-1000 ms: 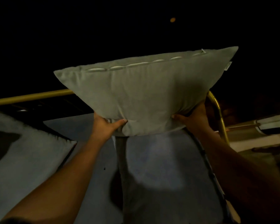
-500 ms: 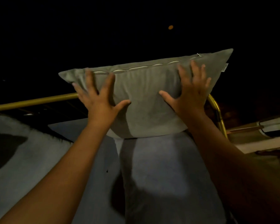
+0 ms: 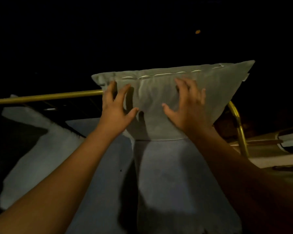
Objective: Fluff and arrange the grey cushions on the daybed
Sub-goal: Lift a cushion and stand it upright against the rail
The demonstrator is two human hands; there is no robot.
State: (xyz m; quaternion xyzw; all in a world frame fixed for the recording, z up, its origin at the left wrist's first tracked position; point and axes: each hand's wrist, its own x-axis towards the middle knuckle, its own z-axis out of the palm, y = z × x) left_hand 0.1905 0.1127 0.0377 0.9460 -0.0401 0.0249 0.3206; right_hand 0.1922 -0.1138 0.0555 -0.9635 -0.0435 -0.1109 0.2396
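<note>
A grey cushion [image 3: 223, 92] stands upright on its lower edge at the far end of the daybed, its zip seam along the top. It rests on a second grey cushion [image 3: 176, 183] lying flat below it. My left hand [image 3: 116, 107] presses flat against the upright cushion's left face, fingers spread. My right hand [image 3: 188, 105] presses against its middle, fingers spread too. A third grey cushion [image 3: 35, 154] lies at the left, partly in shadow.
A brass rail [image 3: 46, 97] runs along the daybed's back and curves down at the right [image 3: 240, 130]. The pale mattress [image 3: 95, 125] shows between the cushions. The surroundings are dark. A low pale surface [image 3: 277, 159] lies at the right.
My hands rose from gripping the cushion's lower corners to lie open on its front face. Since half a second ago both hands have moved closer together and pushed into the fabric.
</note>
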